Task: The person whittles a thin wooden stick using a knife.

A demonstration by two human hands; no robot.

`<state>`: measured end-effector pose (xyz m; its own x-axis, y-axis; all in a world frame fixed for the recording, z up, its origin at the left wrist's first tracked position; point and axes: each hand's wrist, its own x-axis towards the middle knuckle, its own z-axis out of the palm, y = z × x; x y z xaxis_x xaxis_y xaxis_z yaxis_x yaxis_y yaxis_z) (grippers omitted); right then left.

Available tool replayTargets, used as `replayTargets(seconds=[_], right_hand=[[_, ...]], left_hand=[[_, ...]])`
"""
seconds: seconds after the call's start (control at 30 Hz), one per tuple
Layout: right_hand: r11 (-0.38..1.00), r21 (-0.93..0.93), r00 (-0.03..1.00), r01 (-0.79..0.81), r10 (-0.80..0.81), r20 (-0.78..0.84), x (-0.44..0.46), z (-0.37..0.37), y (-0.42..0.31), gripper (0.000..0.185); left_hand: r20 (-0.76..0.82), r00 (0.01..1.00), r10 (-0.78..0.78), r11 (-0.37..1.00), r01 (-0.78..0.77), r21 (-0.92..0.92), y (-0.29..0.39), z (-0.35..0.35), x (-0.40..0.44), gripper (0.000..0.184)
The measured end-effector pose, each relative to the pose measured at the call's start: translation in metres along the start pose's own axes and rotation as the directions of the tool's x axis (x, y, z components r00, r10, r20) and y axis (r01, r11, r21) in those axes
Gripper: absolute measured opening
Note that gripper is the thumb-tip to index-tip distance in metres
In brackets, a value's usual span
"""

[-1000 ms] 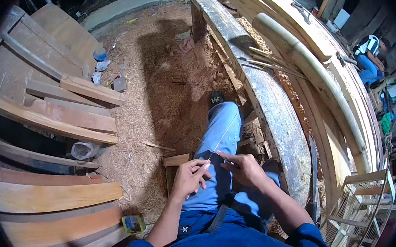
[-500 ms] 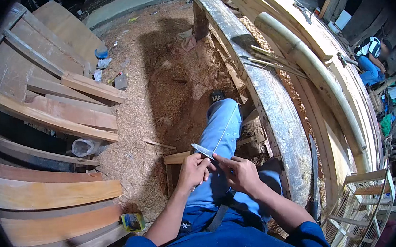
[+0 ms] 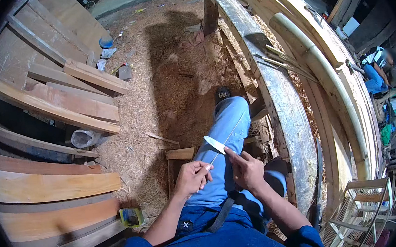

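My left hand (image 3: 192,177) is closed, pinching a thin pale stick (image 3: 232,131) between thumb and fingers. The stick slants up and to the right across my jeans-covered thigh (image 3: 228,116). My right hand (image 3: 248,170) is closed around a knife, its handle hidden in the grip. The bright knife blade (image 3: 215,144) points up and to the left, lying across the stick beyond my left hand. One finger of the right hand extends toward the blade's base. Whether the edge touches the stick cannot be made out.
A long worn plank bench (image 3: 284,111) runs along my right, with thin split sticks (image 3: 291,63) on it. Beyond lie a thick bamboo pole (image 3: 319,61) and stacked boards. Wooden planks (image 3: 52,183) line the left. Shavings cover the ground (image 3: 136,115). Another person (image 3: 374,70) sits far right.
The knife has moved away from my left hand, up along the stick, and its blade has turned to catch the light. My left hand has dropped slightly. The whole view has shifted a little.
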<state>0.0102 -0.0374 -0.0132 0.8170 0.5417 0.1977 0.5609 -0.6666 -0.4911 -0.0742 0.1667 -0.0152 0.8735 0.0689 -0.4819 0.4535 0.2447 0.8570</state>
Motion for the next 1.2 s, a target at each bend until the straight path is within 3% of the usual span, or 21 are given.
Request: replayTargets(seconds=[0.23, 0.43, 0.5, 0.6, 0.83, 1.2], right_hand=[[0.992, -0.09, 0.99, -0.091, 0.08, -0.118, 0.011, -0.002, 0.018, 0.043], [0.994, 0.016, 0.971, -0.109, 0.11, -0.213, 0.013, -0.004, 0.018, 0.044], [0.999, 0.042, 0.993, 0.003, 0.002, -0.117, 0.007, -0.008, 0.007, 0.045], [0.996, 0.059, 0.997, 0.069, -0.068, -0.032, -0.005, 0.0, -0.004, 0.045], [0.992, 0.074, 0.994, 0.103, -0.1, -0.042, -0.01, 0.001, -0.007, 0.047], [0.986, -0.081, 0.987, 0.148, -0.153, -0.058, -0.01, 0.008, 0.0, 0.051]], left_hand=[[0.042, 0.997, -0.058, 0.998, 0.059, -0.019, -0.015, -0.025, -0.043, 0.021], [-0.03, 0.999, -0.041, 0.998, 0.04, -0.051, -0.02, -0.035, -0.052, 0.016], [-0.029, 0.999, 0.03, 1.0, -0.029, 0.006, -0.017, -0.025, -0.035, 0.016], [-0.048, 0.999, 0.013, 0.998, -0.01, 0.06, 0.005, 0.002, -0.005, 0.016], [-0.037, 0.999, 0.038, 0.985, -0.032, 0.17, 0.017, 0.014, 0.036, 0.016], [-0.08, 0.995, 0.062, 0.997, -0.057, 0.061, 0.001, 0.008, 0.019, 0.018]])
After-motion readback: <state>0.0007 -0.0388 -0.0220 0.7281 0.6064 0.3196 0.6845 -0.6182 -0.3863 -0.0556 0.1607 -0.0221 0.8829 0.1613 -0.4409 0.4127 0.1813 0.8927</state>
